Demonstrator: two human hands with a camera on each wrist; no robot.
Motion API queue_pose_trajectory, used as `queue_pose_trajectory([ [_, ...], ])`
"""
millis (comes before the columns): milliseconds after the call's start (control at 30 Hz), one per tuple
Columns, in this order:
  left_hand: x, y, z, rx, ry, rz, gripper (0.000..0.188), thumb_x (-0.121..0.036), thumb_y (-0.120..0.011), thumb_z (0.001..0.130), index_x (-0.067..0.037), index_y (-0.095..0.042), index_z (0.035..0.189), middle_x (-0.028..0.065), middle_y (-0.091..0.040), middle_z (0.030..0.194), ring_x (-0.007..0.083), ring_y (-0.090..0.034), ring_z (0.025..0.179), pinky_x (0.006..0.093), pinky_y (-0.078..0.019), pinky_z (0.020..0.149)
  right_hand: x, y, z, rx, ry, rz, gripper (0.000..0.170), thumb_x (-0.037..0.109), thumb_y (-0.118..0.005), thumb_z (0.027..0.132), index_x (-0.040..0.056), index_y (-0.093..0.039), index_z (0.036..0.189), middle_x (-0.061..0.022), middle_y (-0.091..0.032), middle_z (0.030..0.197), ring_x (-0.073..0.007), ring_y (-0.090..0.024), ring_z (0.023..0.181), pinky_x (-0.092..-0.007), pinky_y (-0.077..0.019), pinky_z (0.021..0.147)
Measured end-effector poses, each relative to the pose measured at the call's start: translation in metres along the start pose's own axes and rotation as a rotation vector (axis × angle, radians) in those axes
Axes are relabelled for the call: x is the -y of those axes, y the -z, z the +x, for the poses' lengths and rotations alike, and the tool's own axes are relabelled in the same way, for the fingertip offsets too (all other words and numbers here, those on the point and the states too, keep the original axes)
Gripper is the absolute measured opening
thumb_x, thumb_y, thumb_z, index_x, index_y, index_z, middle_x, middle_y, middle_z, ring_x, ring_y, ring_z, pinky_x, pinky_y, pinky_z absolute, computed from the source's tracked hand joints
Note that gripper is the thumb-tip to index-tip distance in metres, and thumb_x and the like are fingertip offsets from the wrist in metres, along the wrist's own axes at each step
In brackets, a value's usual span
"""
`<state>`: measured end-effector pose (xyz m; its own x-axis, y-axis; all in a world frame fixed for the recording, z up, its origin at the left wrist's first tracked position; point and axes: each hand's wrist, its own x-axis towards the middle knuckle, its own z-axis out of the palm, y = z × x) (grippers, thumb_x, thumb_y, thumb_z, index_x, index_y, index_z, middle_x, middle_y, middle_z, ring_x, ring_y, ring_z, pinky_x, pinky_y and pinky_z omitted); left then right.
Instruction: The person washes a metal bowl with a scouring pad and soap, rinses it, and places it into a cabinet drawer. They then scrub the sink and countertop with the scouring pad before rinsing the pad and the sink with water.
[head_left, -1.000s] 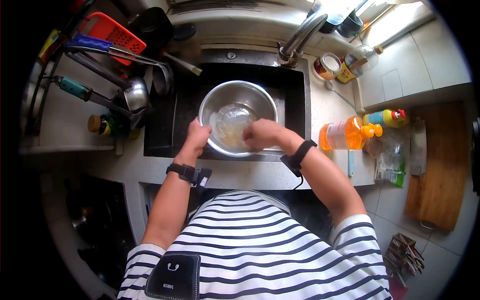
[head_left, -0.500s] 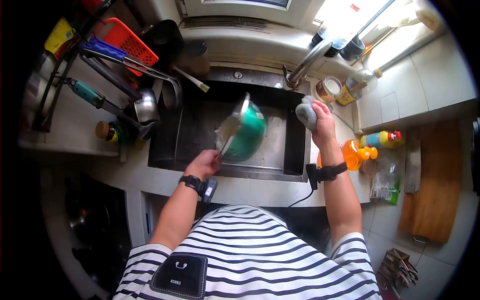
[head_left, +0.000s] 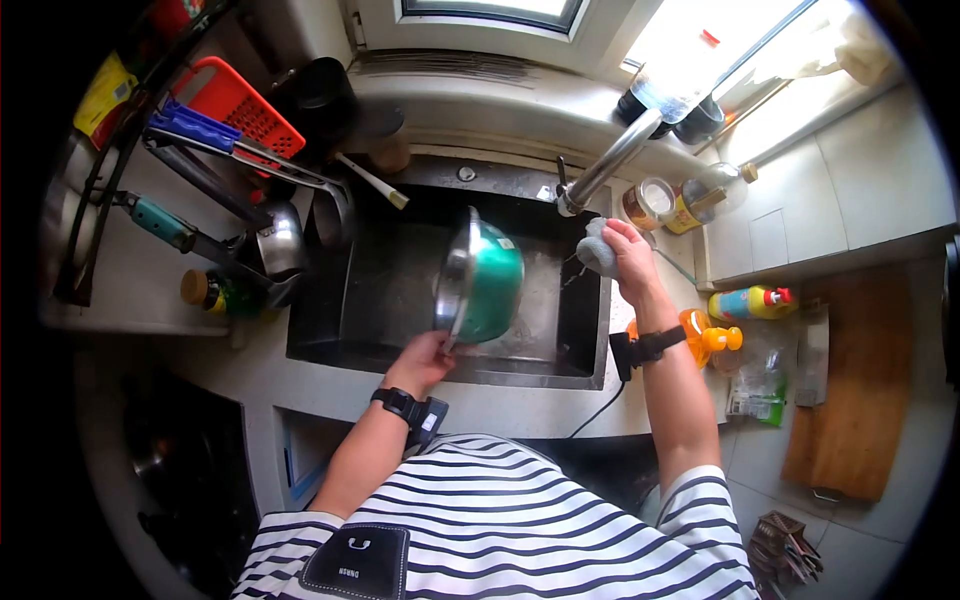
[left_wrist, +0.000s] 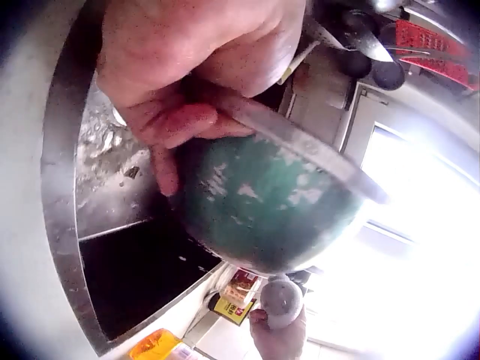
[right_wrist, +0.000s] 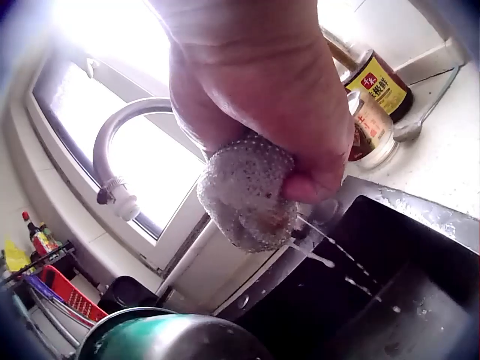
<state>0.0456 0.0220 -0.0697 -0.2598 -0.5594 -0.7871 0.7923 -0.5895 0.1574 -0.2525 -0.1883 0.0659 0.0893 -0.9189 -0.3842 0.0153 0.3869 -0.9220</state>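
A metal bowl [head_left: 496, 285], green outside and bare steel inside, is tipped on its side over the dark sink [head_left: 395, 280]. My left hand [head_left: 422, 362] grips its rim at the near end, thumb and fingers on either side. Patches of pale suds or wear mark the green surface in the left wrist view. Above the sink's right edge, my right hand [head_left: 632, 265] squeezes a grey scouring pad [right_wrist: 247, 199], which is wet and bubbly. White drops and streaks of water fall from it toward the sink in the right wrist view.
A curved faucet [head_left: 615, 165] stands at the sink's back right, near a can [head_left: 650, 203] and a sauce bottle [head_left: 690, 208]. Orange soap [head_left: 705, 335] is beside my right forearm. Ladles and a red basket [head_left: 238, 115] crowd the left side.
My right hand has left the bowl's inside and moved right with the pad. The bowl, first upright, has been tipped sideways by my left hand; liquid has poured out.
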Motion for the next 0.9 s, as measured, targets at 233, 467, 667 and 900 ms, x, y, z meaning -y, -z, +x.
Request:
queue_pose_trajectory([
  [233, -0.017, -0.022, -0.016, -0.425, -0.331, 0.427, 0.040, -0.006, -0.058, 0.078, -0.010, -0.040, 0.113, 0.0081, -0.057, 0.090, 0.0188, -0.059, 0.069, 0.0325, -0.0474, 0.056, 0.015, -0.015, 0.051, -0.048, 0.096, -0.379, 0.053, 0.016, -0.068, 0.083, 0.0003, -0.050, 0.130, -0.0117, -0.063, 0.115, -0.0174, -0.060, 0.099, -0.0289, -0.0481, 0.085],
  [467, -0.026, -0.047, -0.039, -0.486, -0.432, 0.584, 0.042, -0.006, -0.055, 0.080, -0.006, -0.042, 0.120, 0.0102, -0.059, 0.096, 0.0186, -0.061, 0.073, 0.0301, -0.0491, 0.052, 0.007, -0.041, 0.116, 0.034, 0.375, -0.708, 0.070, 0.021, -0.070, 0.080, -0.0025, -0.041, 0.139, -0.0189, -0.059, 0.122, -0.0236, -0.058, 0.109, -0.0321, -0.0454, 0.092],
  [667, -0.031, -0.046, -0.043, -0.439, -0.536, 0.691, 0.037, -0.004, -0.054, 0.080, -0.003, -0.047, 0.116, 0.0101, -0.060, 0.094, 0.0180, -0.061, 0.073, 0.0290, -0.0492, 0.049, -0.005, -0.050, 0.157, 0.234, 0.238, -0.679, 0.081, 0.020, -0.070, 0.076, -0.0091, -0.032, 0.142, -0.0236, -0.051, 0.132, -0.0228, -0.053, 0.116, -0.0292, -0.0427, 0.095],
  [900, -0.027, -0.053, -0.038, -0.460, -0.548, 0.748, 0.034, -0.004, -0.055, 0.080, -0.002, -0.049, 0.113, 0.0109, -0.061, 0.094, 0.0174, -0.061, 0.072, 0.0299, -0.0494, 0.050, -0.015, -0.052, 0.160, 0.295, 0.435, -0.920, 0.078, 0.023, -0.071, 0.081, -0.0009, -0.033, 0.144, -0.0175, -0.057, 0.129, -0.0215, -0.056, 0.113, -0.0290, -0.0442, 0.094],
])
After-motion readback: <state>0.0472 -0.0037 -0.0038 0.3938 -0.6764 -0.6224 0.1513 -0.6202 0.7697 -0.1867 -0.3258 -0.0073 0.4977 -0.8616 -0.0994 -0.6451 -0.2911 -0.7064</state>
